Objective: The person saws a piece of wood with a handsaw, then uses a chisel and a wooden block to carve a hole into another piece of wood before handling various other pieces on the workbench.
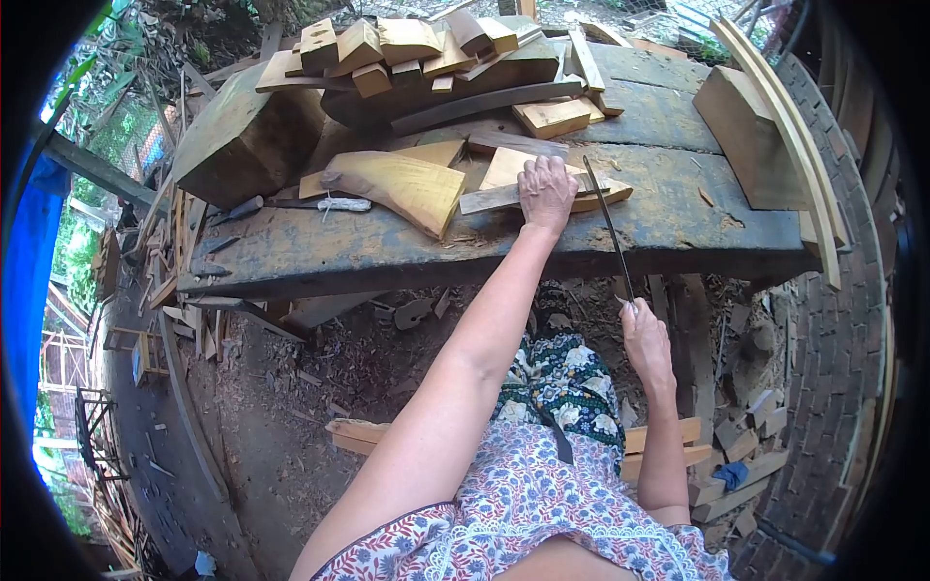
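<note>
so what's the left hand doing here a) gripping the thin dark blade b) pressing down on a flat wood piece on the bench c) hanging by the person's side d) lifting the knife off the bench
b: the left hand lies palm down on the flat wood piece on the workbench, while the right hand grips the thin dark blade.

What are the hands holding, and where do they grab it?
The right hand grips a long thin saw blade by its near end. The left hand presses flat on a wood strip on the workbench, holding it down.
</note>
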A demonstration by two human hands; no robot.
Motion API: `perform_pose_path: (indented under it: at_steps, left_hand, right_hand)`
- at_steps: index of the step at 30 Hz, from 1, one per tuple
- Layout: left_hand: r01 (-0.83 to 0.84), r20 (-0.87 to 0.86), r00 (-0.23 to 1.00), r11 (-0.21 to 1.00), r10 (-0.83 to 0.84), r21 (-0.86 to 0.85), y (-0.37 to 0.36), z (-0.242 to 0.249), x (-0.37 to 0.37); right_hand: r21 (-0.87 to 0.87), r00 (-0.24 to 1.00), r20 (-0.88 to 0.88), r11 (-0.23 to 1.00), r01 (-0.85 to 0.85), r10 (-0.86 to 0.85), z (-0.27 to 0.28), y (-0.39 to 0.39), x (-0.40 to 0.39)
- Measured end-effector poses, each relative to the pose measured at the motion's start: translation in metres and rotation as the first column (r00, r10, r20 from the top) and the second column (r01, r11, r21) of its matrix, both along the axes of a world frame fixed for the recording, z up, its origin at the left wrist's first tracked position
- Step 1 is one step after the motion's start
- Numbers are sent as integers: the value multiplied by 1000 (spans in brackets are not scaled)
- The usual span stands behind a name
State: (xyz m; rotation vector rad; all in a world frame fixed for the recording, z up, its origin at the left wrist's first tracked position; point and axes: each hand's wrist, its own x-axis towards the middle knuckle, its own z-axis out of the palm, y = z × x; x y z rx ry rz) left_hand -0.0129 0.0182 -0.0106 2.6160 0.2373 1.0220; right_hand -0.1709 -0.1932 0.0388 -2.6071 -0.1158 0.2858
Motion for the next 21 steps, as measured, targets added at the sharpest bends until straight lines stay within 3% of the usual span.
perform_pose_path:
  at_steps: [6,9,15,21]
  left_hand:
    - [-1,-19,1000,1000,1,2,1,0,0]
    - [-10,-24,1000,1000,10,13,0,0,-2]
    - [-20,-15,1000,1000,20,20,0,4,-2]
    - [-4,8,1000,1000,3,15,0,3,-3]
  right_hand:
    - [-32,1000,-5,999,-10,10,-1,7,8]
    - [-96,994,91,994,-57,66,-5,18,39]
    - [-53,992,104,997,-62,67,-4,43,82]
    - [-75,993,-113,997,28,-37,-8,6,-12]
